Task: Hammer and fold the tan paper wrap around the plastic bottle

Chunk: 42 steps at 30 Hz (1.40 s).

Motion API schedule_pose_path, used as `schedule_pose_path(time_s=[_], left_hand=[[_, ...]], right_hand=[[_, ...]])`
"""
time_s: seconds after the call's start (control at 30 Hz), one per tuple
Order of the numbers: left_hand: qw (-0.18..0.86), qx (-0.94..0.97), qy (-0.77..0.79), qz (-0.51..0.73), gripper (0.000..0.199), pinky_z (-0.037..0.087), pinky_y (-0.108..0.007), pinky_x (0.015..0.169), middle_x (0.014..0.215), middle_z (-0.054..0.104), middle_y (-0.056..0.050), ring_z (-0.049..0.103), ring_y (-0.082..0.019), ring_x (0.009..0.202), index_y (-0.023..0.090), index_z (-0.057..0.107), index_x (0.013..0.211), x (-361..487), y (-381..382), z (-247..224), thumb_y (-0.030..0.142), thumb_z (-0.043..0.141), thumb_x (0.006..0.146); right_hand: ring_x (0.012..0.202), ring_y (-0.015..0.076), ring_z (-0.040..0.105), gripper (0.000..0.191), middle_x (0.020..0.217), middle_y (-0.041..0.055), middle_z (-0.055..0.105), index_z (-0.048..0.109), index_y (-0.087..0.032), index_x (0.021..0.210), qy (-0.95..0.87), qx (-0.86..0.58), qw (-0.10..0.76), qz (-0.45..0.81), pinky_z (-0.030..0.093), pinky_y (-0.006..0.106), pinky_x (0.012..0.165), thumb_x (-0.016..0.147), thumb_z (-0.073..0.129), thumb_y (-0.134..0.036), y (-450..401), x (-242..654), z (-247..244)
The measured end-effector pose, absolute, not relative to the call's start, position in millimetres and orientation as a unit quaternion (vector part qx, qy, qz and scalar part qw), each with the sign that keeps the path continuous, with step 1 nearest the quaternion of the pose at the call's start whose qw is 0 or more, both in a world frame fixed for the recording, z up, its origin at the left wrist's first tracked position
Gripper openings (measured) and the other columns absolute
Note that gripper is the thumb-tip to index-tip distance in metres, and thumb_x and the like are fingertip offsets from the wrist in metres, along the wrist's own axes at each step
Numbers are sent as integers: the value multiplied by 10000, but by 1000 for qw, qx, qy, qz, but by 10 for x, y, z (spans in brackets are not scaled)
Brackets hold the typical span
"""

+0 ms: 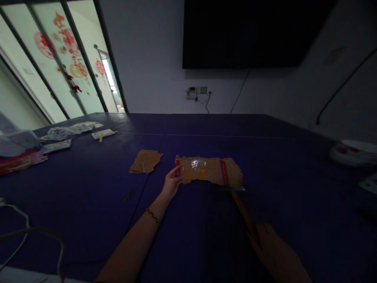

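A torn strip of brown cardboard [213, 171] with red bands and shiny clear tape stands out in the middle of the head view. My left hand [173, 181] is closed on its left end, thumb and fingers pinching the edge. At the lower right, my right hand [272, 245] is wrapped round the wooden handle of a hammer [242, 208]. Its crosswise metal head lies just below the cardboard's lower right edge; whether they touch, I cannot tell. To the left lie smaller stacked cardboard pieces [145, 161] and several thin nail-like pieces [129, 193].
The dark blue tabletop [182, 232] has a seam running across it. Plastic packets [70, 130] and a red package [22, 162] lie at the left, with a white cable [22, 214] nearer me. White bowls [355, 151] stand at the right edge.
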<state>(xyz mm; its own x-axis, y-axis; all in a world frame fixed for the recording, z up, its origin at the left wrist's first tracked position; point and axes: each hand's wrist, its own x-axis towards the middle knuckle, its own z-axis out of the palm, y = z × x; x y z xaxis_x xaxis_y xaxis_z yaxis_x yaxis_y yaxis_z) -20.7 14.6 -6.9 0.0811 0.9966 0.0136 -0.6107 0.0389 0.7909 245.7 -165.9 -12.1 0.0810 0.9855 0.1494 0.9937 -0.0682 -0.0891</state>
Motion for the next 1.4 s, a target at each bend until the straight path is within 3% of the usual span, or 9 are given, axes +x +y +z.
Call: schedule_pose_path(time_s=[0.17,0.27,0.43,0.6,0.8,1.0,1.17,1.27,1.4], left_hand=[[664,325,285,610,508,452,-267,781,1025,615,-47,573,-175,923,190,605,990,-216,151,-75,0,607,519],[663,328,283,611,507,455,-265,775,1025,615,-49,570,-178,933,192,600,996,-218,157,-84,2,602,526],[656,336,280,615,502,446,-254,798,1042,609,-46,544,-179,992,198,599,995,-235,172,-79,1,594,533],[676,347,297,579,460,471,-288,743,992,630,-50,584,-187,903,199,608,977,-285,153,-63,34,608,548],[672,353,306,575,202,448,-363,772,779,667,-59,612,-187,775,150,657,768,-297,130,9,134,635,568],[434,513,468,573,226,439,-306,714,743,668,-70,611,-195,724,152,669,777,-766,69,466,199,647,556],[68,647,695,306,127,425,-283,669,794,667,-73,601,-229,752,193,676,691,-1494,-253,748,245,604,601],[9,641,757,125,147,417,-265,624,745,668,-98,609,-234,727,174,674,684,-1710,-385,709,257,559,646],[-5,631,776,17,216,418,-256,626,800,672,-104,612,-219,743,176,675,741,-1698,-426,607,252,475,710]], right_hand=[[607,214,572,164,668,75,562,548,-181,656,-662,-742,96,47,427,331,571,734,466,-300,-1471,2373,126],[676,220,579,170,722,72,589,575,-178,749,-635,-699,274,184,440,371,669,710,506,-328,-1215,2118,276],[851,213,605,283,944,55,609,551,-213,836,-344,-417,548,639,436,389,795,634,625,-395,-715,1534,255],[890,204,598,105,912,-2,594,529,-213,751,-195,-327,611,695,437,401,834,686,607,-240,-423,1414,103],[848,181,618,156,885,-36,592,517,-245,841,-153,-303,638,691,461,372,837,721,567,-158,-401,1551,120],[872,180,614,155,901,-41,578,500,-240,832,-153,-285,645,693,482,332,815,724,556,-144,-421,1587,191],[859,198,619,190,865,-29,584,497,-230,851,-146,-285,637,701,510,318,754,709,576,-131,-459,1552,204],[827,214,629,217,829,-25,598,505,-222,840,-146,-287,632,705,524,319,700,677,602,-116,-467,1544,198],[791,216,638,207,733,-39,603,522,-224,790,-142,-287,646,693,524,328,679,645,617,-111,-458,1561,196]])
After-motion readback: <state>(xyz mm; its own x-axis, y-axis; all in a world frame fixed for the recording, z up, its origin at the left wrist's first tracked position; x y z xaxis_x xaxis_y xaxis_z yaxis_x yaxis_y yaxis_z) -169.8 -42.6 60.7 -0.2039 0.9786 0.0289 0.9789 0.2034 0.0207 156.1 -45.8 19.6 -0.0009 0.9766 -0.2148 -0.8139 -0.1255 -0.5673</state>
